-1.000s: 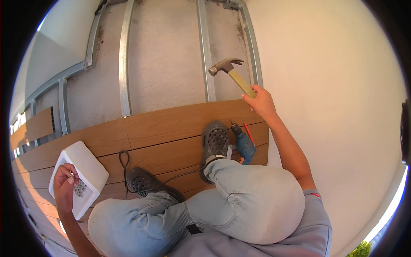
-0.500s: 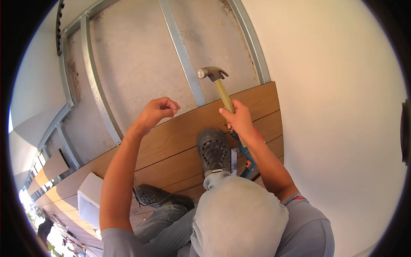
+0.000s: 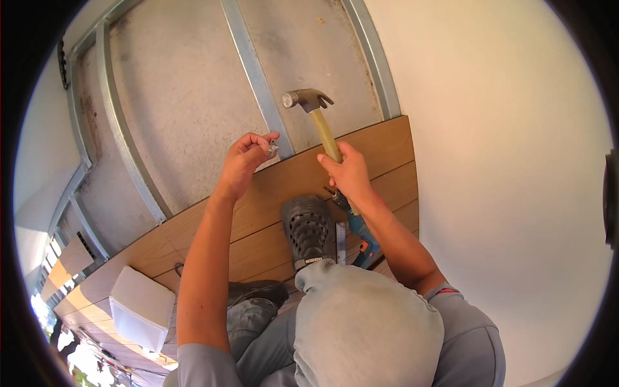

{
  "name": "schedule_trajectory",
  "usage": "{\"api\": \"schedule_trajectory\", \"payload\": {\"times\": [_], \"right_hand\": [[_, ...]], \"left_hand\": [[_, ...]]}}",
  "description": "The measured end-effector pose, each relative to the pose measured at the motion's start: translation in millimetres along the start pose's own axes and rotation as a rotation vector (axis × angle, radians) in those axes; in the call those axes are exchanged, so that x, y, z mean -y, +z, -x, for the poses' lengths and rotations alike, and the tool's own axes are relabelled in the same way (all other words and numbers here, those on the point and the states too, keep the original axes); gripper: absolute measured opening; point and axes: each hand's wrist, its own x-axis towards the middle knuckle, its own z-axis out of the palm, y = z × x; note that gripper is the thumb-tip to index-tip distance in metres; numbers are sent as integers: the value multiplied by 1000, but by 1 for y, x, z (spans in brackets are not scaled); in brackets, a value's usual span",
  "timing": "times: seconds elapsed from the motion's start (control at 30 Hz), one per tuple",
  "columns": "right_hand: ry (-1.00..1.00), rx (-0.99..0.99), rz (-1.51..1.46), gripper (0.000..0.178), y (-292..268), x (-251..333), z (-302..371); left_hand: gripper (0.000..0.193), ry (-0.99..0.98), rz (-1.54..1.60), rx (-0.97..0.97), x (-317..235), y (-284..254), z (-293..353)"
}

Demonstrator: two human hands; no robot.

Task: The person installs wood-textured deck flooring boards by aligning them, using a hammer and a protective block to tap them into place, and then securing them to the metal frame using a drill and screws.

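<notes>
My right hand is wrapped round the pale yellow handle of a claw hammer. Its dark steel head points away from me, striking face to the left, claw to the right. In the fingertips of my left hand is a small shiny metal clip, partly covered by the fingers. The clip is above the near end of a grey metal joist, close to the edge of the outermost brown deck board. Whether the clip touches the joist, I cannot tell.
A blue-green power drill and a metal ruler-like strip lie by my black perforated shoe. A white plastic container stands on the boards at left. More joists span the concrete. A white wall rises at right.
My left hand has moved toward the joist's near end, and the metal clip now shows in its fingers. The hammer sits slightly farther up and left in view, still in my right hand.
</notes>
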Motion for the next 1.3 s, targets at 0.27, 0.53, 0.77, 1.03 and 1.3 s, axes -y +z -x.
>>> {"api": "schedule_trajectory", "payload": {"times": [0.27,0.53,0.77,1.03,1.3], "right_hand": [[2,-35,21,28,-4,-8,13],[5,-43,36,33,-5,-6,13],[28,-45,28,33,-4,-3,14],[68,-40,9,31,1,-3,17],[114,-44,3,26,1,3,23]], "left_hand": [[5,25,-67,-13,7,9,6],[4,121,-135,-111,14,18,10],[6,394,-887,15,30,29,30],[5,200,5,-147,23,-5,21],[9,-49,-246,-152,-14,-82,5]]}}
